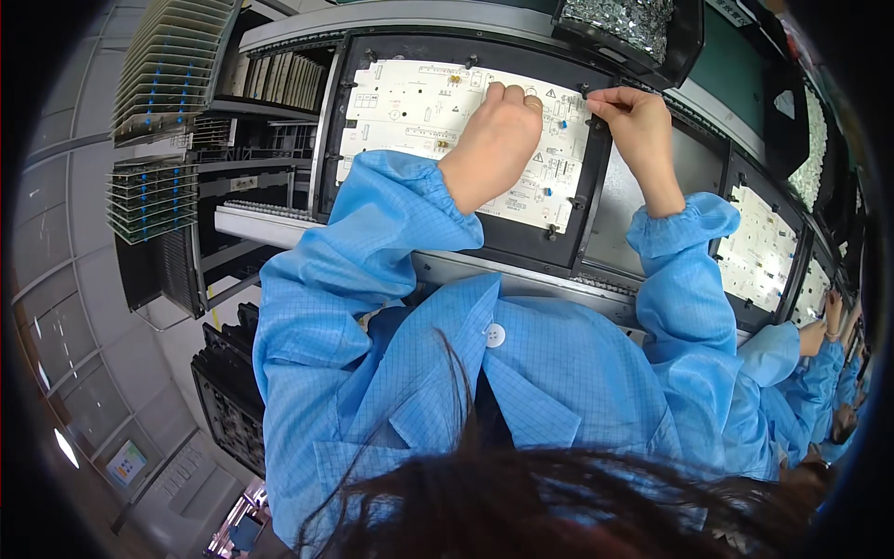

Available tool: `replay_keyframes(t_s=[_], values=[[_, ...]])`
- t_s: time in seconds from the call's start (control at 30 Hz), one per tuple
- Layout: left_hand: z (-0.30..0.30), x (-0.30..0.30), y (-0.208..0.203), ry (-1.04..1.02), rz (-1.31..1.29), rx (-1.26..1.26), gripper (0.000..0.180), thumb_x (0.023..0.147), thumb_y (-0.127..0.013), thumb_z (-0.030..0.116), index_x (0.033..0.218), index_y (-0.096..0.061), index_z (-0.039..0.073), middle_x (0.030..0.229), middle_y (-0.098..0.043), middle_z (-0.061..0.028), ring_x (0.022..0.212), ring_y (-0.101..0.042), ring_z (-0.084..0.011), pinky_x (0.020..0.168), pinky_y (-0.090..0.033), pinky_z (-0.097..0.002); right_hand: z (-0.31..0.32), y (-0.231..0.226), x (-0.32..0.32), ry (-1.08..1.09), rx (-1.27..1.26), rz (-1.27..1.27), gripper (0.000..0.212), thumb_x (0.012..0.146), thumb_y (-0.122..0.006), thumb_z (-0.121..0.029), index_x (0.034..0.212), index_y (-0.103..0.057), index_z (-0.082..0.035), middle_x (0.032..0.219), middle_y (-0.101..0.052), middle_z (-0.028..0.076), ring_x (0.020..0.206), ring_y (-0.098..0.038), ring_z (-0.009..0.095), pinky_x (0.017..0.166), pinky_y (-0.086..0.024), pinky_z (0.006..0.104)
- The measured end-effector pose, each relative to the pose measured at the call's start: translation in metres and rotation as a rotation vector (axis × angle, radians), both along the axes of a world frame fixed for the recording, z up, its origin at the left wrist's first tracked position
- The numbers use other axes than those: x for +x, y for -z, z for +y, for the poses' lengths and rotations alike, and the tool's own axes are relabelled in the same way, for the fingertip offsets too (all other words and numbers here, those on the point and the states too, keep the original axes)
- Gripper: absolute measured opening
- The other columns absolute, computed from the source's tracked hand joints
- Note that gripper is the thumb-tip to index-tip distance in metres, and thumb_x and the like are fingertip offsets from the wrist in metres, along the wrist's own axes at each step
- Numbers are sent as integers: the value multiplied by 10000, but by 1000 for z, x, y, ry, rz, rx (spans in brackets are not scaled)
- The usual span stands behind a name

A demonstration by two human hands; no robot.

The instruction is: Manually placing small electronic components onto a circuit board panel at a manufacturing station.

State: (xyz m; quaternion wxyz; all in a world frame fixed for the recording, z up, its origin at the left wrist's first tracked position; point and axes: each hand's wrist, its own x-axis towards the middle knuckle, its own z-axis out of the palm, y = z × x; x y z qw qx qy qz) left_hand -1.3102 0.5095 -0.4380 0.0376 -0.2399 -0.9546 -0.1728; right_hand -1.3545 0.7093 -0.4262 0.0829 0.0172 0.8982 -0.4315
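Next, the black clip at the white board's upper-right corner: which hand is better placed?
Probably the right hand: its fingers are beside that black clip, while the left hand is over the middle of the white board.

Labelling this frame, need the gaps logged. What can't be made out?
Head view:
- What the left hand touches: its own back and curled fingers hide the contact on the white board.
- Whether the right hand pinches a small part: its own grip covers it.
- Silvery pieces: too small to identify; upper edge crops their black bin.
- Co-workers' hands: small, blurred near right rim.
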Motion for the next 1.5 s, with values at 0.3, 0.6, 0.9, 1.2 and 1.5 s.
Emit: replay_keyframes(t_s=[0.3, 0.6, 0.9, 1.2, 1.5], values=[[-3, 4, 1, -19, 33, 14, 289, 656, -623, -62, 943, -615, -96, 910, -613, -220, 906, -550, -336, 840, -464, -366, -11, 4, -5, 51, 21, 10, 192, 824, -714, -81, 987, -742, 17, 830, -731, 62, 733, -648, 90, 685, -501, 227], [-6, 5, -3, -9, 9, 182, 115, 814, -576, -36, 923, -613, -38, 898, -636, -217, 891, -574, -379, 815, -480, -441, -20, 9, -2, 84, 143, 45, 233, 764, -737, -111, 972, -739, -7, 787, -726, 82, 730, -661, 124, 687, -506, 257], [-48, 23, -46, -139, -145, 513, 112, 924, -593, 80, 935, -598, -30, 778, -657, -169, 730, -650, -292, 668, -517, -384, -22, 17, -7, 180, 237, 51, 327, 706, -739, -91, 1025, -692, -33, 782, -716, 61, 734, -659, 127, 687, -487, 265], [-69, 23, -52, -173, -234, 609, 119, 861, -616, 52, 869, -661, -58, 798, -666, -230, 789, -650, -382, 731, -520, -429, -51, 7, 4, 114, 608, 215, 317, 756, -654, -119, 1069, -660, -71, 878, -723, 113, 875, -692, 313, 757, -524, 399], [-55, -11, -54, -108, -297, 542, 141, 797, -603, 5, 889, -694, -53, 834, -687, -221, 803, -675, -368, 757, -535, -419, -31, 8, 70, -166, 215, 366, 108, 769, -713, -30, 852, -648, -4, 782, -640, 142, 738, -614, 335, 689, -490, 408]])
